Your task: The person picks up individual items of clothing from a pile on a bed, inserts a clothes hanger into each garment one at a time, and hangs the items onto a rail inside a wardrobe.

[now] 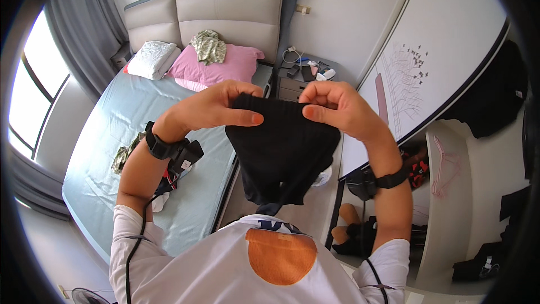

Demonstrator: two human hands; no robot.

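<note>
A dark black garment [282, 147], seemingly with a ribbed or elastic top edge, hangs between my two hands in front of my chest. My left hand [223, 105] pinches the top edge near its left end, thumb on the near side. At the right end my right hand [329, 107] grips the same edge between thumb and curled fingers. The cloth drapes below both hands and narrows towards the bottom. Its far side is hidden. Each forearm wears a black strap with a small device and a cable.
On the left stands a bed with a light blue sheet [101, 135], a pink pillow [228, 63], a white pillow [147, 59] and some clothes. Beyond is a cluttered nightstand [291, 86]. An open wardrobe [455, 219] on the right holds dark clothes and pink hangers [441, 169].
</note>
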